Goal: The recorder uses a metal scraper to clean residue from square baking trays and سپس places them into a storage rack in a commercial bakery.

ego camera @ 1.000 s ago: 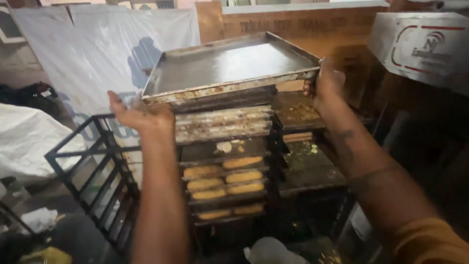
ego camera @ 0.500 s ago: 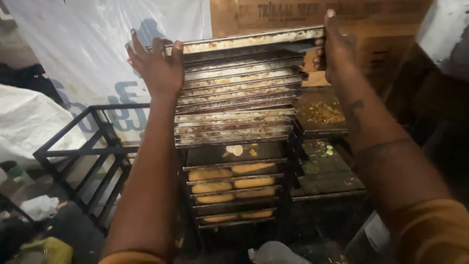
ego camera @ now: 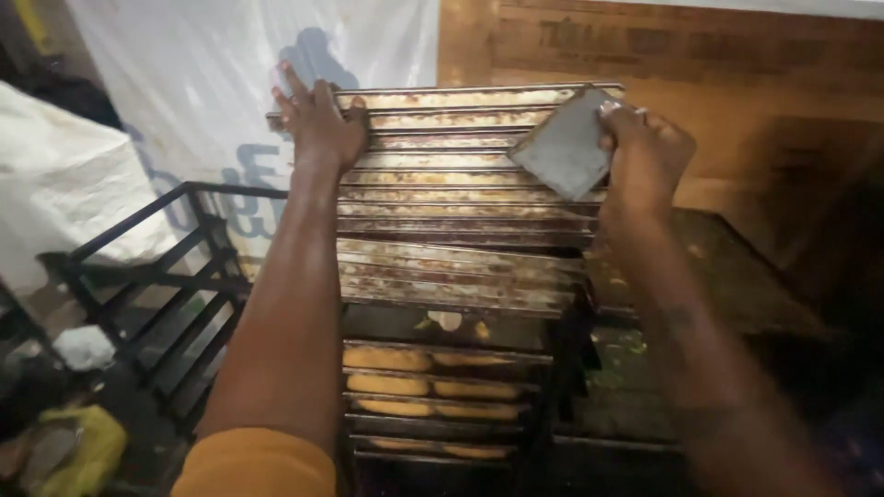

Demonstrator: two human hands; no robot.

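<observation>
Two bare forearms, no gloves, watch or rings seen. Left hand (ego camera: 318,124): orange sleeve pushed up near the elbow, cuff edge rounded. Right hand (ego camera: 645,161): forearm bare throughout; upper arm blurred, sleeve not discernible.

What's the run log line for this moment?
left hand: on tray stack | right hand: holding flat scraper | rack below: dough pieces

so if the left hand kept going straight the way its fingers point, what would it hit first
The left hand lies on the top left edge of the tray stack, fingers pointing up and away. Straight on, it would probably meet the white plastic sheet behind, though depth is unclear.
</observation>
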